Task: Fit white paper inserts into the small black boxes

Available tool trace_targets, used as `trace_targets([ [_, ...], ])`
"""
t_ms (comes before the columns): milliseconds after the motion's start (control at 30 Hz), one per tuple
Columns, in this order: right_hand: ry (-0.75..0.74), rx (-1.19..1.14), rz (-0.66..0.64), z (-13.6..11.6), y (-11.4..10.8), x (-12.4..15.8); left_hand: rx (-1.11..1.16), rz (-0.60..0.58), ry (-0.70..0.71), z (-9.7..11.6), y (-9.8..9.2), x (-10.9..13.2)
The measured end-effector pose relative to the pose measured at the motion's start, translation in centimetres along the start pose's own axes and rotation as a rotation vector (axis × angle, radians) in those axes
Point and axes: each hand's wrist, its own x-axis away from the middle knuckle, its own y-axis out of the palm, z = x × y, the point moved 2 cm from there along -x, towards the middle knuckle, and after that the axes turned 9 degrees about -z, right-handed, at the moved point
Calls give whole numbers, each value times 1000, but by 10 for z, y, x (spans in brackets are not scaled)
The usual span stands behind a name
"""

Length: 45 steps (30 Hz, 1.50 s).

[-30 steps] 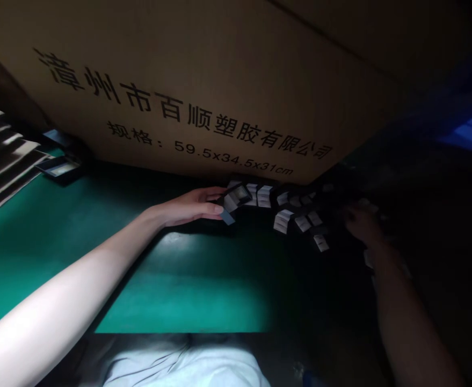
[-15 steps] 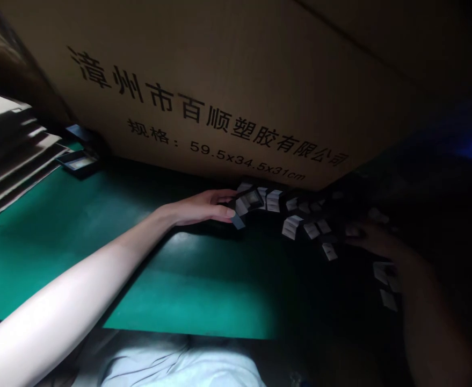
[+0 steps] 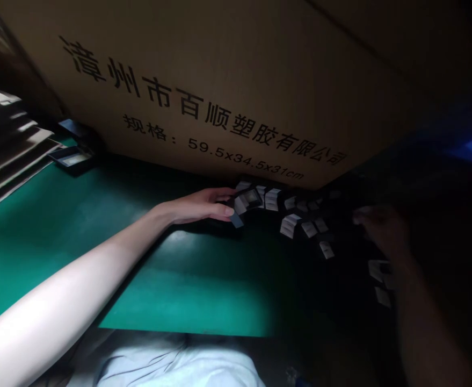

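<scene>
My left hand (image 3: 197,207) reaches across the green mat (image 3: 171,279) and pinches a small dark box with a pale face (image 3: 247,200) at the foot of a big cardboard carton (image 3: 227,80). Several similar small dark pieces with white labels (image 3: 296,221) lie scattered in a curve to its right. My right hand (image 3: 383,226) hovers in deep shadow over the right end of that scatter; its fingers are too dark to read.
A stack of flat cardboard sheets (image 3: 6,145) lies at the far left, with a small dark tray (image 3: 69,158) beside it. The right side is very dark. A pale garment (image 3: 171,363) shows at the bottom edge.
My left hand keeps its grip on the small box with little movement. My right hand has shifted slightly up and to the right among the scattered pieces.
</scene>
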Motion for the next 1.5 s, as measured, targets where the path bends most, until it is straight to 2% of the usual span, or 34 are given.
trace_targets([
  [67,132,-122,208,-11,-4,6,21,-3,-2,1,0,0],
  [100,146,-206,267,-20,-3,13,37,-3,-1,1,0,0],
  [133,85,-304,307,-33,-1,22,54,-1,0,2,0,0],
  [167,-9,-403,295,-49,4,34,70,3,1,2,0,0],
  [300,-383,-638,-35,-123,39,93,118,41,-6,3,-1,1],
  [367,-525,-684,-86,-158,59,118,129,48,-27,3,-2,2],
  [433,-634,-646,-60,-183,78,136,132,45,-46,2,-3,2],
  [500,-668,-571,51,-196,93,145,136,45,-45,1,-3,3],
  [567,-653,-514,155,-199,103,150,148,47,-31,1,-4,3],
  [633,-660,-490,186,-196,110,152,162,39,-13,1,-5,2],
  [900,-813,-504,94,-192,115,159,222,-25,53,3,-7,7],
  [1200,-968,-583,-42,-205,111,167,257,146,97,10,-7,5],
  [1333,-986,-574,-70,-207,107,170,291,231,101,13,-6,4],
  [1500,-952,-577,-70,-206,107,170,301,229,90,13,-7,6],
])
